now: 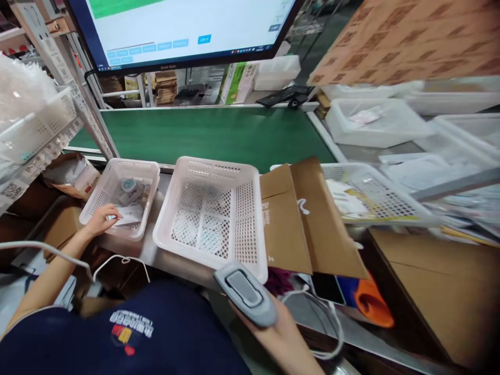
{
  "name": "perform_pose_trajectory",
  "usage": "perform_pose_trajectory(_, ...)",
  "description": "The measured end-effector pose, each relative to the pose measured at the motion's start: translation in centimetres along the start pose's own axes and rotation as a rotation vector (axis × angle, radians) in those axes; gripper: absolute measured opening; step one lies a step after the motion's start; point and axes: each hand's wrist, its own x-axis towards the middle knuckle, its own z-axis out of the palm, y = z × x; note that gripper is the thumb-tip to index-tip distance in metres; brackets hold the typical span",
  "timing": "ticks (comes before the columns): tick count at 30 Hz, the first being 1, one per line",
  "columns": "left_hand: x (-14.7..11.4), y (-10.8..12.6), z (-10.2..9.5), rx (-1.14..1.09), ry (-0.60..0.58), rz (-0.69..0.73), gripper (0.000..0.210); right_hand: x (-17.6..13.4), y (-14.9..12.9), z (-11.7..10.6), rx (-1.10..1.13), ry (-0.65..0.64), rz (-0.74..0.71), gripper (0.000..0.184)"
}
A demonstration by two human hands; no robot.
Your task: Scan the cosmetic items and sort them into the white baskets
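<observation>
My left hand (pixel 101 220) reaches over the near rim of the small white basket (pixel 88 205) on the left. Its fingers are closed on the edge of a white packet (pixel 132 214) with small print. Farther back in the same basket lies a round item (pixel 128 185) in clear wrap, its kind too small to make out. My right hand (pixel 283 333) is wrapped round a grey handheld barcode scanner (pixel 246 292), low in front of my body. The scanner is just off the near right corner of the larger white basket (pixel 183 247), whose perforated bottom shows.
Behind the baskets runs a green conveyor belt (pixel 211 133), with a monitor (pixel 187 31) above it. An open cardboard box (pixel 289 224) stands against the larger basket's right side. Several white bins (pixel 375 135) sit at right. A white cable (pixel 47 245) crosses my left arm.
</observation>
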Motion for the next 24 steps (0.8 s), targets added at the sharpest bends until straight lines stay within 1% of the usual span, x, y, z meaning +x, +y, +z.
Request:
perform_pose_trajectory(1,0.4,0.8,0.2,0.032,0.156,0.099,0.024,0.8,-0.9,-0.3,-0.056,-0.085,-0.062,0.047)
perform_pose_trajectory(2,1.0,1.6,0.5,0.083,0.28,0.21,0.024,1.6,-1.9,-0.5,-0.107,-0.15,-0.118,0.046)
perform_pose_trajectory(3,1.8,2.6,1.0,0.137,0.365,0.332,0.024,2.4,-3.1,-0.5,-0.139,-0.186,-0.168,0.046)
perform_pose_trajectory(4,2.8,3.7,1.7,0.184,0.41,0.455,0.024,3.2,-4.5,-0.3,-0.149,-0.194,-0.208,0.045)
perform_pose_trajectory(5,3.8,4.9,2.5,0.219,0.417,0.565,0.024,4.0,-5.9,-0.1,-0.154,-0.2,-0.239,0.045)
perform_pose_trajectory(6,4.8,6.1,3.4,0.242,0.391,0.656,0.025,4.8,-7.2,0.1,-0.16,-0.205,-0.274,0.044)
perform_pose_trajectory(7,5.8,7.4,4.2,0.253,0.34,0.724,0.025,5.6,-8.4,0.3,-0.169,-0.206,-0.307,0.044)
perform_pose_trajectory(9,7.5,9.8,5.9,0.244,0.234,0.798,0.027,7.1,-10.1,0.4,-0.187,-0.193,-0.345,0.049)
perform_pose_trajectory(11,8.9,11.9,7.3,0.22,0.157,0.827,0.027,8.2,-10.4,0.1,-0.202,-0.188,-0.318,0.053)
perform_pose_trajectory(13,9.7,13.5,8.5,0.197,0.088,0.836,0.029,8.7,-9.7,-0.5,-0.211,-0.195,-0.245,0.054)
perform_pose_trajectory(16,10.2,14.9,10.0,0.192,-0.025,0.823,0.034,8.1,-7.7,-1.2,-0.207,-0.214,-0.132,0.056)
perform_pose_trajectory(18,10.1,15.5,10.8,0.224,-0.068,0.833,0.036,7.3,-6.6,-1.4,-0.19,-0.21,-0.088,0.058)
perform_pose_trajectory(20,10.2,15.7,11.2,0.265,-0.058,0.84,0.035,6.4,-5.8,-1.7,-0.166,-0.177,-0.06,0.057)
perform_pose_trajectory(21,10.3,15.5,11.1,0.273,-0.029,0.825,0.035,5.9,-5.5,-2.0,-0.164,-0.16,-0.044,0.057)
perform_pose_trajectory(23,10.9,14.1,10.1,0.26,0.051,0.728,0.047,5.2,-5.0,-2.7,-0.193,-0.134,-0.015,0.057)
perform_pose_trajectory(24,11.2,12.8,9.2,0.244,0.089,0.629,0.055,4.9,-4.8,-3.1,-0.229,-0.127,-0.009,0.058)
